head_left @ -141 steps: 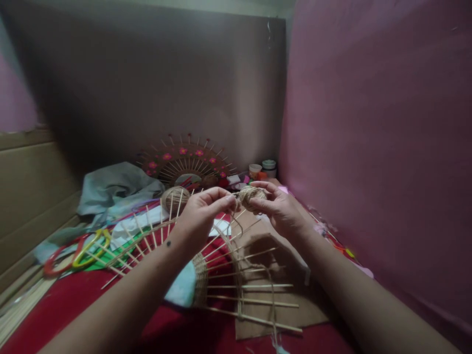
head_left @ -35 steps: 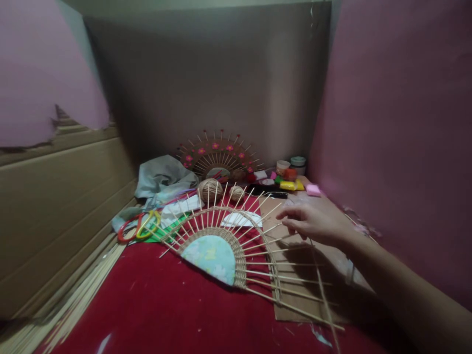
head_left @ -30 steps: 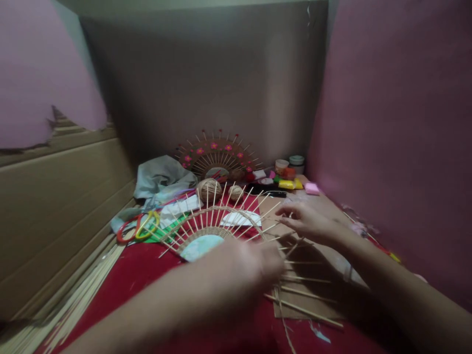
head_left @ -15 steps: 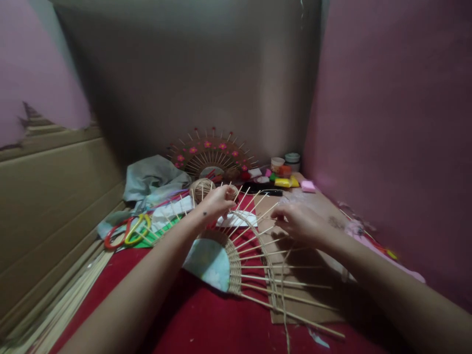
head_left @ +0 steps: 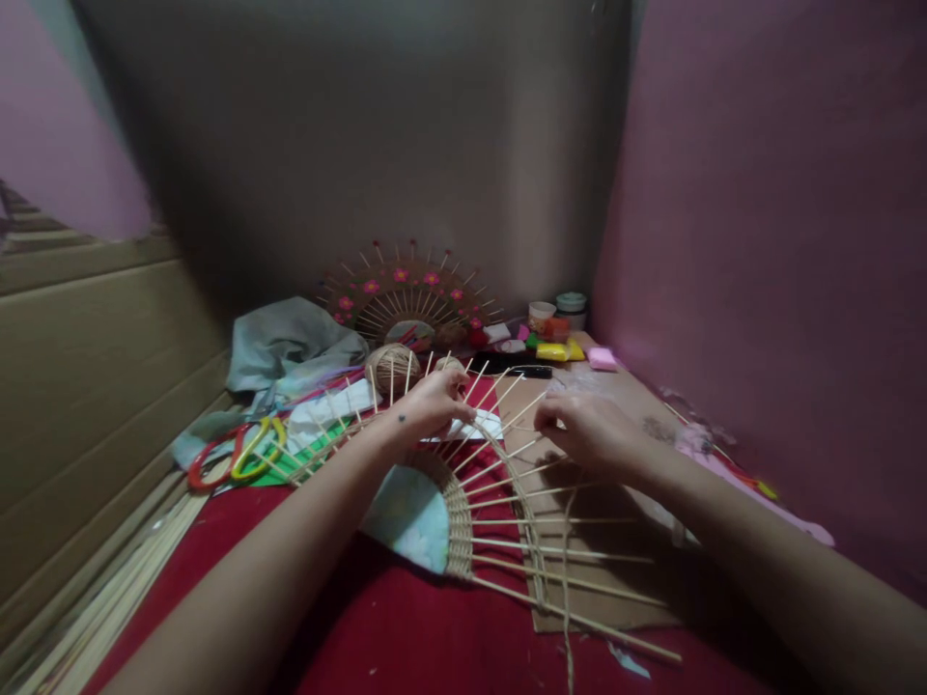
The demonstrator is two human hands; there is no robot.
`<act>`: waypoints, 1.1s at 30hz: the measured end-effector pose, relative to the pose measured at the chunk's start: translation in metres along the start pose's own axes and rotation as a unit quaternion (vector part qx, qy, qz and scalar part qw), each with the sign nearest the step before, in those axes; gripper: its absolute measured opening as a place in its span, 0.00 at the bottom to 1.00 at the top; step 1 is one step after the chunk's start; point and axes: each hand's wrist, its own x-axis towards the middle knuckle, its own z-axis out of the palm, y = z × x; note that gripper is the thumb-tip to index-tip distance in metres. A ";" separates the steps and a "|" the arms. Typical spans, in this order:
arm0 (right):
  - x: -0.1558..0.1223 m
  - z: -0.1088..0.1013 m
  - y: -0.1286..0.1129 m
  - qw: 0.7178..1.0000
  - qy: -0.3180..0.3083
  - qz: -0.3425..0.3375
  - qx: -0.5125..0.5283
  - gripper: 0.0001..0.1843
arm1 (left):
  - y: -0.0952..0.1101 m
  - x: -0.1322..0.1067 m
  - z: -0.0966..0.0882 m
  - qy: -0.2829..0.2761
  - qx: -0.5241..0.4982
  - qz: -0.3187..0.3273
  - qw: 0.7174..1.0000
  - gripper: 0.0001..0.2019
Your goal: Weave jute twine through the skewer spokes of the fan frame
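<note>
A half-round fan of thin sticks (head_left: 499,502) lies before me, with a pale blue flowered half-disc (head_left: 409,519) at its centre. Woven twine rings the disc, and a second woven band (head_left: 522,502) crosses the sticks further out. At the fan's upper part, my left hand (head_left: 438,401) has thumb and fingers around the band and sticks; some fingertips are hidden. My right hand (head_left: 583,430) is closed in a pinch on a strand of twine, right of the stick ends. A loose length of twine (head_left: 567,579) hangs below it across the lower sticks.
Balls of twine (head_left: 392,369) sit behind the fan. Scissors (head_left: 253,452) with red and yellow handles and a bundle of sticks (head_left: 123,579) lie left. A flowered fan (head_left: 412,290) stands at the back wall. Coloured clay packets (head_left: 554,352) and cardboard (head_left: 601,589) are right.
My left thumb and fingers have shifted slightly right along the band. My right hand stays nearly in place, its pinch turned a little. The view has shifted slightly.
</note>
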 end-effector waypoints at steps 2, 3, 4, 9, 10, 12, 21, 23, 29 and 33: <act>-0.002 -0.004 -0.001 1.000 0.012 -0.006 -0.024 0.11 | 0.002 0.001 0.000 0.010 0.002 -0.011 1.000 0.22; -0.003 -0.006 -0.001 0.999 0.017 -0.013 -0.042 0.13 | 0.003 0.001 -0.001 0.014 0.004 -0.015 1.000 0.22; -0.004 -0.010 -0.002 0.998 0.019 -0.020 -0.065 0.15 | 0.004 0.001 -0.001 0.017 0.004 -0.017 1.000 0.22; -0.003 -0.022 0.008 0.989 0.027 -0.012 -0.148 0.19 | 0.004 -0.001 -0.008 0.026 -0.014 0.008 1.000 0.24; -0.001 -0.023 0.013 0.987 0.041 0.003 -0.152 0.19 | 0.004 -0.002 -0.010 0.031 -0.025 0.014 0.999 0.24; 0.002 -0.025 0.025 0.985 0.072 0.028 -0.157 0.18 | 0.007 -0.004 -0.015 0.045 -0.050 0.020 0.998 0.26; 0.039 -0.060 0.072 0.975 0.147 0.099 -0.133 0.10 | 0.028 -0.018 -0.029 0.110 -0.089 0.075 0.987 0.27; 0.049 -0.061 0.067 0.985 0.107 0.100 -0.095 0.11 | 0.029 -0.020 -0.026 0.111 -0.088 0.082 0.987 0.27; 0.063 -0.050 0.017 0.930 -0.086 0.022 0.356 0.20 | 0.039 -0.041 -0.021 0.123 -0.076 0.102 0.984 0.26; 0.066 -0.043 0.007 0.793 -0.228 -0.070 0.561 0.29 | 0.048 -0.067 -0.022 0.118 -0.085 0.107 0.984 0.25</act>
